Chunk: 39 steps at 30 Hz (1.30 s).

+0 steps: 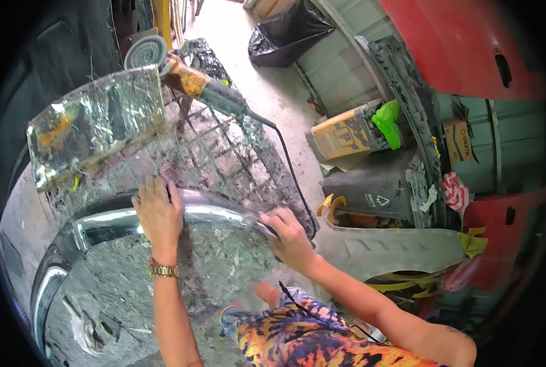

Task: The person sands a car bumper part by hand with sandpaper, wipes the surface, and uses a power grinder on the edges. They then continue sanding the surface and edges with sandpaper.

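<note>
A long, curved, glossy dark car trim piece [218,215], shaped like a wheel arch, lies across a debris-covered worktop [224,260]. My left hand [158,211], with a gold watch at the wrist, is closed over its middle, fingers over the far edge. At the trim's right end my right hand [288,235] grips it, slightly blurred, the fingers curled around and partly hidden. Beyond the trim, an angle grinder [202,88] with a round disc rests near a rectangular sheet wrapped in shiny film [99,122].
The grinder's black cable [290,156] runs down past the worktop's right side. A metal grid [215,144] shows beyond the trim. To the right are a pale fender-like panel [395,249], a dark bin [368,189], a cardboard box [343,134] and red car panels [468,43].
</note>
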Motion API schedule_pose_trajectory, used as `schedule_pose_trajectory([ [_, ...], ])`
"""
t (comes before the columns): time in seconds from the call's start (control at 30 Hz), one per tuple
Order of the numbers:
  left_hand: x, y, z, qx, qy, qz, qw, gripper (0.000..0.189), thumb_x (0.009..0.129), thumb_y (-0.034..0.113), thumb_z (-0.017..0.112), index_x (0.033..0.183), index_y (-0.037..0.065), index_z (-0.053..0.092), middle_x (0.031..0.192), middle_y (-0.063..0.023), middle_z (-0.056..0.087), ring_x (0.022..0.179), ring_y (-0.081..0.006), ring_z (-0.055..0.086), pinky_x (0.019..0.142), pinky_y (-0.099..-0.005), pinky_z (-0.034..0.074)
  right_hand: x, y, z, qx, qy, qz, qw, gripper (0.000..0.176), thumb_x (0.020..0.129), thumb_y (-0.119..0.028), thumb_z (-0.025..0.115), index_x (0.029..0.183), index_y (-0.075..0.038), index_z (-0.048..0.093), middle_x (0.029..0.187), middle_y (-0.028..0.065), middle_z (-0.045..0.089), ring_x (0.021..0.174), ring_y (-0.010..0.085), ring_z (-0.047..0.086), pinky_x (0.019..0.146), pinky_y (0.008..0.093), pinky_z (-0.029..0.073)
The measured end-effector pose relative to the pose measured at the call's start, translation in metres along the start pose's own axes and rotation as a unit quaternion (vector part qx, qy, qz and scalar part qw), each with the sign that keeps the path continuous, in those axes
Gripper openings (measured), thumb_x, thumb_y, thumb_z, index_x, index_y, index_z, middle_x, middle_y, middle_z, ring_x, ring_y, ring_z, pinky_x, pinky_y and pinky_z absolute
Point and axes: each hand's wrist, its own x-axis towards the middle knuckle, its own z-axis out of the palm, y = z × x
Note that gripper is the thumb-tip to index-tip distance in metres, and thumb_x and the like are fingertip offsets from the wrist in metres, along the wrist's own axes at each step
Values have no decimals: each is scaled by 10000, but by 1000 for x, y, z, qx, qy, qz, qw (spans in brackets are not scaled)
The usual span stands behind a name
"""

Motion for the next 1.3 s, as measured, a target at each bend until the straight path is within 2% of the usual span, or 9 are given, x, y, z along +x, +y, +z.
schedule_pose_trajectory([
  [0.23,3,-3,-1,9,1,-5,1000,213,980,247,558,995,42,616,1083,-120,627,1014,-308,576,865,-440,428,-9,5,1,-3,3,-1,1000,407,802,75,683,1196,10,606,1034,175,586,960,377,566,839,431,486],
  [0.3,-1,2,-1,14,9,-1,1000,197,975,247,568,974,54,607,1062,-108,624,1002,-292,574,862,-430,425,13,-8,8,-3,-34,-18,999,504,709,117,657,1199,10,604,1064,180,583,1002,392,572,884,457,490],
  [0.43,4,-2,-5,-6,21,1,1000,201,977,241,559,972,47,611,1049,-119,618,999,-304,574,859,-439,429,-5,-10,-9,-5,-15,-2,1000,446,770,94,678,1201,1,612,1038,181,589,991,386,570,867,432,483],
  [0.63,0,0,-7,-18,-21,-17,999,204,975,239,556,975,43,613,1034,-119,611,982,-304,569,858,-442,426,4,-5,7,-11,-34,-36,999,541,702,137,634,1225,2,597,1065,179,581,1016,383,570,887,450,493],
  [0.77,1,-2,-1,-13,28,1,1000,201,974,239,557,972,46,613,1020,-111,606,977,-299,567,851,-435,422,-5,-2,2,-26,-5,1,1000,499,721,113,654,1207,7,614,1062,183,579,1014,385,572,881,445,494],
  [0.87,1,-1,-4,-18,-9,-11,1000,199,973,237,557,979,46,612,1022,-111,605,978,-299,565,850,-434,419,-7,-4,2,-15,-10,10,1000,482,728,98,660,1200,8,614,1062,185,584,1009,388,575,881,452,496],
  [1.0,1,-3,0,-18,25,9,999,199,971,237,561,985,44,611,1024,-112,604,983,-300,564,849,-436,418,-15,0,2,-29,-4,0,1000,503,712,94,664,1201,-4,594,1070,185,583,1021,397,567,884,458,488],
  [1.07,1,-1,-5,-18,-22,-15,999,203,969,239,565,988,43,610,1024,-115,604,991,-303,565,845,-441,419,-8,-2,5,-22,-6,7,1000,504,713,92,667,1202,-6,595,1068,186,585,1023,398,567,883,458,488],
  [1.3,-4,1,-1,-11,15,3,1000,203,972,237,558,986,41,610,1043,-134,608,1003,-316,566,865,-450,426,-5,-2,3,-12,1,8,1000,430,752,70,683,1170,-5,620,1029,184,583,994,395,574,847,457,489],
])
